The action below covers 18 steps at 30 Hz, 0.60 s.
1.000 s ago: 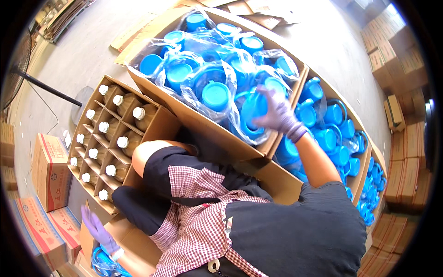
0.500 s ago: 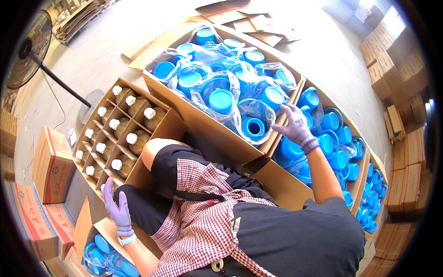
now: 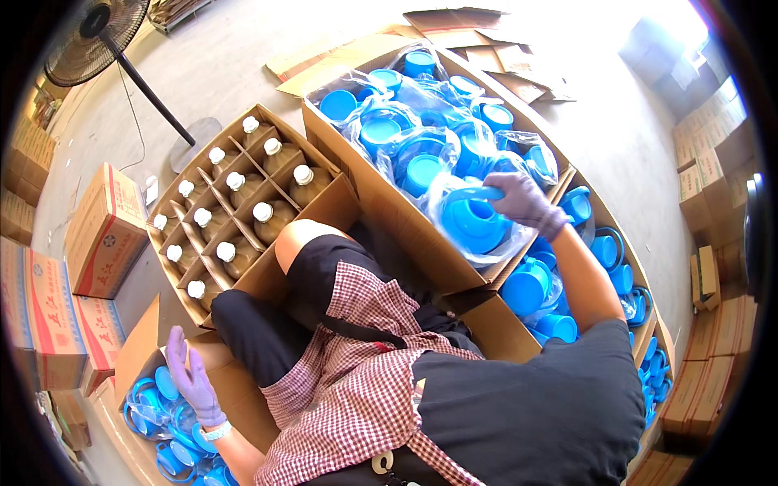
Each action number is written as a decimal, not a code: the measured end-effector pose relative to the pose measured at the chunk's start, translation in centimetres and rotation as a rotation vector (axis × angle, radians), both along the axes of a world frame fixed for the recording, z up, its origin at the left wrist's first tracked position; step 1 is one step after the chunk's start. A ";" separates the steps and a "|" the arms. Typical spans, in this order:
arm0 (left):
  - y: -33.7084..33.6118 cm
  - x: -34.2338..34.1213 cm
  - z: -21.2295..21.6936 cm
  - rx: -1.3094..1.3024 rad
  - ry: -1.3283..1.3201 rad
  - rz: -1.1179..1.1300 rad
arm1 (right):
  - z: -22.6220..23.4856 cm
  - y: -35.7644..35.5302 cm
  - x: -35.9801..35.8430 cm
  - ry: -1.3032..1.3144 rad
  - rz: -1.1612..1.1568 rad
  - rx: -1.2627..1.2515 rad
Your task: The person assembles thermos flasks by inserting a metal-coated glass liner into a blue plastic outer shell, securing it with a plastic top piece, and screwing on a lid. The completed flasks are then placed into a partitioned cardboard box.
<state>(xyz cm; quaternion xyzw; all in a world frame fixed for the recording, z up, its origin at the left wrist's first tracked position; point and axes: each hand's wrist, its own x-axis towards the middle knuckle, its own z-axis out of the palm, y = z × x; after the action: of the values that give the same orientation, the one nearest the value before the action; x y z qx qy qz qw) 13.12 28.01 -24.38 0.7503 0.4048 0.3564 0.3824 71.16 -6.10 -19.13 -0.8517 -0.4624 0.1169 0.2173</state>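
Note:
My right hand (image 3: 523,200), in a purple glove, is closed on the handle of a blue plastic container (image 3: 474,227). A clear plastic bag surrounds that container at the near right corner of a large carton (image 3: 381,194). More blue lidded containers (image 3: 381,134) in clear wrapping fill the carton. At the lower left my left hand (image 3: 193,381), also gloved, is raised with fingers spread and nothing in it. It is beside an open box of blue handled containers (image 3: 174,429).
A divided carton (image 3: 182,279) of bottles with white caps stands left of my knees. Several cartons of blue containers (image 3: 527,287) line the right. A standing fan (image 3: 150,89), closed boxes (image 3: 105,231), stacked cartons (image 3: 717,340) and flattened cardboard (image 3: 478,36) lie around.
My right hand has closed on the handle of a blue container, which has tilted. My left hand has shifted slightly down and left. The whole view has swung left.

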 end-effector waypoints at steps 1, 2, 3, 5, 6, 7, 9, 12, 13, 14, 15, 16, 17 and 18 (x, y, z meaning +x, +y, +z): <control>0.1 0.9 0.3 0.019 -0.025 -0.037 | 3.7 0.3 -1.7 -0.107 0.011 0.075; 0.1 2.4 1.2 0.046 -0.044 -0.064 | 8.1 1.2 -3.7 -0.125 0.021 0.134; 0.1 4.1 2.3 0.076 -0.065 -0.086 | 13.4 2.2 -6.4 -0.050 -0.064 0.100; -1.0 9.1 4.8 0.202 -0.137 -0.248 | 19.8 2.7 -7.9 -0.164 0.143 0.197; -1.4 11.1 6.1 0.289 -0.081 -0.325 | 23.6 3.6 -10.2 -0.237 0.125 0.154; -3.0 13.3 9.0 0.278 -0.080 -0.416 | 26.0 4.3 -10.6 -0.314 0.279 0.226; -4.0 17.0 10.6 0.285 -0.245 -0.725 | 30.4 6.9 -12.6 -0.439 0.573 0.284; -6.5 20.4 11.9 0.053 -0.532 -1.011 | 35.8 10.5 -15.1 -0.298 0.638 0.136; -5.5 18.3 11.3 0.105 -0.558 -0.982 | 36.5 14.1 -15.0 -0.164 0.678 0.111; -4.8 17.3 10.1 0.135 -0.623 -1.000 | 36.7 15.9 -19.1 -0.131 0.542 0.209; -4.2 16.9 8.7 0.160 -0.692 -1.032 | 35.7 17.8 -20.1 -0.005 0.581 0.402; -4.0 16.8 7.9 0.129 -0.649 -1.002 | 34.8 20.0 -19.2 0.156 0.682 0.394; -3.5 14.8 7.4 0.121 -0.573 -0.935 | 34.2 22.7 -19.1 0.339 0.823 0.405; -2.9 12.8 6.4 0.112 -0.498 -0.866 | 32.7 24.9 -20.0 0.350 0.799 0.436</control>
<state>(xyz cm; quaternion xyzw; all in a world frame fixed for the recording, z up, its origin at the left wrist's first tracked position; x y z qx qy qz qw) 25.88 25.14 -18.03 0.7609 -0.0672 0.3545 0.5393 51.18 18.80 13.60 -0.5099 -0.7233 0.2330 0.4032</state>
